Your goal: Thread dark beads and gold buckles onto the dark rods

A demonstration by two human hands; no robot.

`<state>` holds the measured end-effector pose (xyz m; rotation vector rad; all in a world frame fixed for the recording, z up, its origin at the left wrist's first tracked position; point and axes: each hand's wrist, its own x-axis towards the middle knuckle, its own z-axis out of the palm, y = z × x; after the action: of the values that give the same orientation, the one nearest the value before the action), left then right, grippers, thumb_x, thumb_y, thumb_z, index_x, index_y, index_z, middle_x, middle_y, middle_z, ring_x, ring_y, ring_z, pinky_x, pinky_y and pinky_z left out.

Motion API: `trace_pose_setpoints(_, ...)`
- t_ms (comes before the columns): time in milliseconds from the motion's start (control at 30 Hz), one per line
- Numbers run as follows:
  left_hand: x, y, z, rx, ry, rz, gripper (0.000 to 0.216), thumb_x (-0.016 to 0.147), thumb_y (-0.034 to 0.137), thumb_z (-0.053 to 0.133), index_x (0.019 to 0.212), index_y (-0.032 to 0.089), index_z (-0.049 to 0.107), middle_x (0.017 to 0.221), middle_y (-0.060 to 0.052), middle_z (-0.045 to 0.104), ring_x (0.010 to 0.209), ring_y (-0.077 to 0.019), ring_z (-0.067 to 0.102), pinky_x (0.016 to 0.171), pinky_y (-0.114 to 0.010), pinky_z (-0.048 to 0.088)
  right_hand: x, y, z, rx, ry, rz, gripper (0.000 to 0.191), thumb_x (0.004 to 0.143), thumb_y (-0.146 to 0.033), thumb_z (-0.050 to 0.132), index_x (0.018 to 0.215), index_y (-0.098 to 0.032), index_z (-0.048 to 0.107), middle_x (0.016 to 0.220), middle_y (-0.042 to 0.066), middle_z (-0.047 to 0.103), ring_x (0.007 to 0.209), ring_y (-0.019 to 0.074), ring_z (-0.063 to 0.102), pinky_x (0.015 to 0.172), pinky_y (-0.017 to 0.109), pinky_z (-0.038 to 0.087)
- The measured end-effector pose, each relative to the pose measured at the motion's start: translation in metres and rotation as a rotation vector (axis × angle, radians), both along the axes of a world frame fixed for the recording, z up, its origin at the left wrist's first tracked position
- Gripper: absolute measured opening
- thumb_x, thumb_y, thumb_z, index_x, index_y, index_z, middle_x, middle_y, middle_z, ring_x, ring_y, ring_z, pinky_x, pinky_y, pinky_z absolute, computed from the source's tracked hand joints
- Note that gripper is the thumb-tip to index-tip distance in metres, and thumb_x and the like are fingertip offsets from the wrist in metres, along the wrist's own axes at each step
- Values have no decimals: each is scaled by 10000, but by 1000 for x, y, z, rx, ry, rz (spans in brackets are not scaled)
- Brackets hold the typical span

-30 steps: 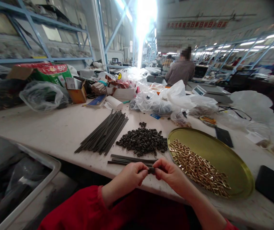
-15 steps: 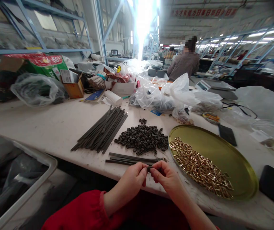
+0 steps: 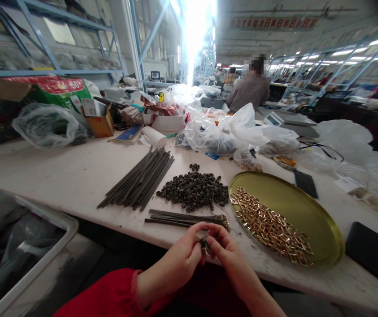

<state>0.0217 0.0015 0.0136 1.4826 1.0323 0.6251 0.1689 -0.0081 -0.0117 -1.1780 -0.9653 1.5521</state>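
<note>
My left hand [image 3: 183, 257] and my right hand [image 3: 231, 255] meet at the table's front edge, fingers closed in a pinch. Between their fingertips sits a small dark piece [image 3: 204, 242], mostly covered, with a bit of shine; its exact kind cannot be made out. Just beyond the fingers lie a few dark flat straps [image 3: 179, 218] with gold buckles [image 3: 224, 221] at their right ends. A heap of small dark loops [image 3: 195, 190] rests behind these. To the right, gold rectangular buckles [image 3: 271, 229] fill part of a gold oval tray [image 3: 321, 220].
A larger bundle of dark strips [image 3: 138, 178] lies left of the loops. Plastic bags [image 3: 222, 132] and boxes line the table's back. A black flat object [image 3: 370, 251] is at the right edge. A white bin [image 3: 72, 226] stands lower left. A person [image 3: 250, 86] sits farther off.
Both hands have shifted slightly lower and curled closer around the small piece, the fingers now arching over it. The camera view has moved a little; the piles look the same.
</note>
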Motion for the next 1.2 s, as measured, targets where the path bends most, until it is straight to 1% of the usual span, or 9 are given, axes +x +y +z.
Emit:
trace_pose_setpoints(67, -1, -4, -1, 12, -14, -9, 449, 862, 189, 349, 1309, 142, 323, 829, -31, 576, 744, -145, 524, 751, -281, 416, -3, -7, -2, -60, 120, 98, 377, 737, -442, 638, 1047, -229, 609, 707, -18, 578, 632, 128, 513, 629, 260, 405)
trace_pose_setpoints(133, -1, -6, -5, -3, -3, 9, 472, 859, 199, 367, 1325, 154, 309, 879, -46, 584, 708, -137, 533, 701, -269, 430, -7, -14, -5, -58, 135, 124, 371, 749, -465, 617, 1030, -225, 644, 662, -17, 584, 642, 136, 521, 654, 270, 408)
trace_pose_setpoints(267, -4, -8, -12, -82, 57, 48, 527, 848, 205, 369, 1357, 166, 239, 692, 23, 537, 499, -100, 478, 502, -220, 402, -15, -26, -10, 6, 48, 36, 372, 722, -496, 628, 998, -251, 681, 811, 18, 675, 807, 199, 580, 787, 327, 423)
trace_pose_setpoints(400, -7, -9, -9, -43, 162, 103, 504, 808, 217, 455, 1288, 147, 321, 589, 64, 507, 499, -106, 490, 507, -210, 393, -20, -34, -11, 20, 5, -60, 374, 701, -476, 657, 996, -247, 678, 1029, 47, 677, 966, 244, 570, 888, 368, 393)
trace_pose_setpoints(500, -8, -13, -4, -28, 119, 114, 344, 820, 251, 459, 1143, 146, 410, 585, 59, 523, 527, -111, 505, 522, -210, 393, -21, -36, -11, -32, 107, -86, 372, 721, -445, 654, 1024, -230, 644, 872, 33, 697, 826, 206, 604, 804, 338, 431)
trace_pose_setpoints(600, -9, -18, 2, 36, 28, 81, 152, 863, 254, 382, 936, 156, 473, 693, 9, 576, 664, -127, 548, 627, -234, 426, -21, -35, -13, -89, 238, -133, 337, 738, -409, 652, 1011, -220, 597, 701, -8, 654, 675, 161, 592, 679, 285, 442)
trace_pose_setpoints(700, -9, -21, 4, 110, 116, 47, 106, 829, 249, 449, 836, 160, 506, 777, -14, 593, 730, -143, 541, 671, -250, 419, -23, -34, -15, -121, 291, -156, 297, 712, -381, 684, 937, -230, 562, 720, -26, 627, 646, 143, 573, 644, 266, 436)
trace_pose_setpoints(1067, -8, -14, -4, 70, 299, 15, 97, 766, 223, 498, 811, 163, 559, 791, -12, 620, 753, -160, 549, 682, -253, 397, -10, -28, -16, -19, 32, -48, 344, 629, -430, 721, 804, -201, 533, 677, -47, 508, 624, 121, 468, 591, 233, 387)
trace_pose_setpoints(1200, -9, -11, -7, -133, 192, -1, 77, 719, 242, 521, 723, 165, 513, 641, 27, 554, 595, -122, 505, 537, -217, 368, -5, -27, -18, -31, -16, 98, 332, 649, -422, 705, 771, -200, 492, 631, -60, 474, 582, 108, 431, 547, 223, 357)
